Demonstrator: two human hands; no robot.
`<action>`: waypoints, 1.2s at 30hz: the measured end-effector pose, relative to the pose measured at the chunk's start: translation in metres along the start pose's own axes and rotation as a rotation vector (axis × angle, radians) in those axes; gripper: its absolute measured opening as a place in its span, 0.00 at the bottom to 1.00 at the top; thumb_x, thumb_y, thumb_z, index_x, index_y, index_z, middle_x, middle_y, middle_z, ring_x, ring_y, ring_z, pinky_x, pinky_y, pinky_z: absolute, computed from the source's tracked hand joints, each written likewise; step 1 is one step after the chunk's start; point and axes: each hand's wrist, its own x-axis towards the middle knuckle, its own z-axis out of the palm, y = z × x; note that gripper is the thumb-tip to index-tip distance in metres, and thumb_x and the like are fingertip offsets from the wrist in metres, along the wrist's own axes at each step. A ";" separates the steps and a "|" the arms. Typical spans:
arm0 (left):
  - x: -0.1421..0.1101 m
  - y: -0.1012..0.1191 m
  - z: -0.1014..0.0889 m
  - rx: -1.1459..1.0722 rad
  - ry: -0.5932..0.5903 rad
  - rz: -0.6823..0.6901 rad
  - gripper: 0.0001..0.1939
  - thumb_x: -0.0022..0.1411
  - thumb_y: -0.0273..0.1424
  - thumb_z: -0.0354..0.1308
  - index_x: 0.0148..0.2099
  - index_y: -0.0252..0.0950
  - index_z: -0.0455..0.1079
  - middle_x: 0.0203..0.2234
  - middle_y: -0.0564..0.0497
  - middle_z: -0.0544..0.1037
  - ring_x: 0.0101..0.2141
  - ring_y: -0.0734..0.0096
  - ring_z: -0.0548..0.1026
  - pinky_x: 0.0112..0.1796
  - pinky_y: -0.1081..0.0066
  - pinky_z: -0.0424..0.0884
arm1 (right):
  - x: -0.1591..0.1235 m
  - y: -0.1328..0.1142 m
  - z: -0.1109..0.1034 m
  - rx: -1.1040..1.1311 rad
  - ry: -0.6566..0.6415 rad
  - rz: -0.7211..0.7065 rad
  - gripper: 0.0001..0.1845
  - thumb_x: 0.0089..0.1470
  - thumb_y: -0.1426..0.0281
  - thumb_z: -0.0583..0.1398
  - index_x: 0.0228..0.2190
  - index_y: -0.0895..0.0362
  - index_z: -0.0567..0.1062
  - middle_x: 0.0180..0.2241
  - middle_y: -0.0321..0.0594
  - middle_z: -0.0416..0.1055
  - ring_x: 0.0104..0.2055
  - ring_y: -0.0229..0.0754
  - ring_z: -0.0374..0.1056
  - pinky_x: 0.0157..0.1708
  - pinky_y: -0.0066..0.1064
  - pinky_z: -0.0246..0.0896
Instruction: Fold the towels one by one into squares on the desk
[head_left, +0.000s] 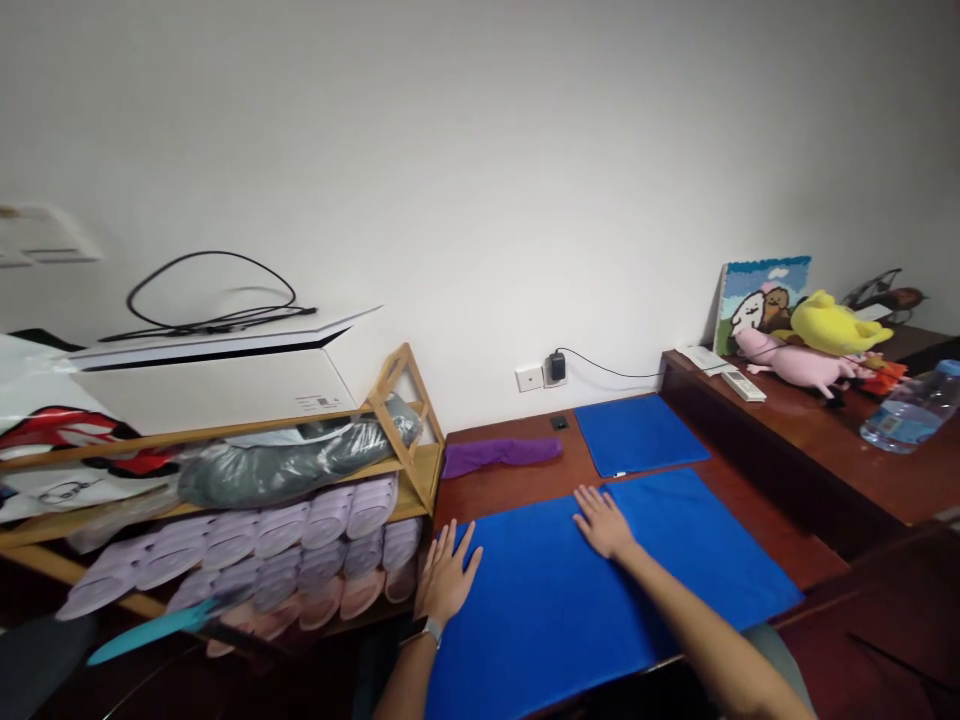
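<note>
A large blue cloth (pixel 600 590) lies spread over the dark wooden table (pixel 750 510) in front of me. My left hand (pixel 447 575) rests flat with fingers spread on the cloth's left edge. My right hand (pixel 604 522) lies flat, fingers stretched out, near the cloth's far edge at its middle. Neither hand holds anything. A smaller folded blue cloth (pixel 637 433) lies farther back, and a purple cloth (pixel 501 455) sits crumpled to its left.
A wooden rack (pixel 409 440) at left holds rows of pale slippers (pixel 300 545), a grey bundle and a white box with a black cable. At right, a raised shelf (pixel 825 440) carries plush toys (pixel 817 345), a picture, a remote and a water bottle (pixel 911 410). A wall socket with charger (pixel 555 367) sits behind.
</note>
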 end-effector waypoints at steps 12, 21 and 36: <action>0.007 -0.005 0.007 0.096 0.001 -0.029 0.36 0.73 0.53 0.42 0.76 0.43 0.54 0.74 0.43 0.55 0.72 0.50 0.54 0.68 0.48 0.55 | -0.056 0.250 -0.039 -0.224 0.100 0.520 0.44 0.67 0.50 0.35 0.74 0.62 0.47 0.76 0.42 0.42 0.77 0.48 0.36 0.74 0.45 0.34; 0.014 -0.011 -0.002 0.057 -0.053 -0.057 0.38 0.74 0.54 0.39 0.75 0.36 0.54 0.74 0.40 0.56 0.72 0.54 0.55 0.68 0.51 0.55 | -0.050 0.243 -0.037 -0.205 0.115 0.571 0.45 0.65 0.49 0.34 0.74 0.59 0.48 0.76 0.40 0.42 0.77 0.48 0.38 0.74 0.47 0.35; 0.004 0.002 -0.004 -0.030 -0.013 -0.097 0.37 0.74 0.53 0.42 0.76 0.39 0.52 0.75 0.40 0.51 0.73 0.56 0.50 0.69 0.54 0.52 | -0.019 0.188 -0.055 -0.336 0.100 0.458 0.38 0.61 0.62 0.46 0.68 0.65 0.62 0.72 0.55 0.54 0.74 0.58 0.49 0.71 0.56 0.44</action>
